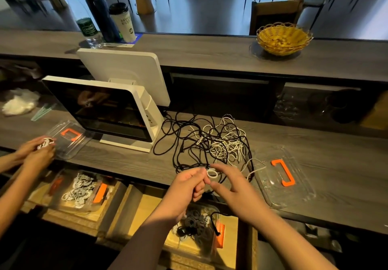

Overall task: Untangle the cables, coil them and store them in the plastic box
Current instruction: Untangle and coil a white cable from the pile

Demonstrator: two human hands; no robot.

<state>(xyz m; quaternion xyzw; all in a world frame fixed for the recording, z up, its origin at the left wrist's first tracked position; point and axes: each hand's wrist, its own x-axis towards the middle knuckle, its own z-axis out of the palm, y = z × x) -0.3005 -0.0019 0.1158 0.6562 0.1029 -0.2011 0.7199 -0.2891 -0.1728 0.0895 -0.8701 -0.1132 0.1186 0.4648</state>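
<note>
Head view: the left hand (190,182) pinches a small white coiled cable loop (212,173) at chest height, likely to keep the winding tight. The right hand (231,183), just beside it, is spread loosely, fingertips near the loop, holding nothing that I can see. Beyond both hands lies the tangled heap of black and white cables (212,143); below them sits the clear plastic box with orange latch (219,236), already holding coils.

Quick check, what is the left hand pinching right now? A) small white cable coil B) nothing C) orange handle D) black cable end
A: the left hand pinches a small white coil just above the counter edge, while the right hand hovers beside it with fingers spread.
</note>
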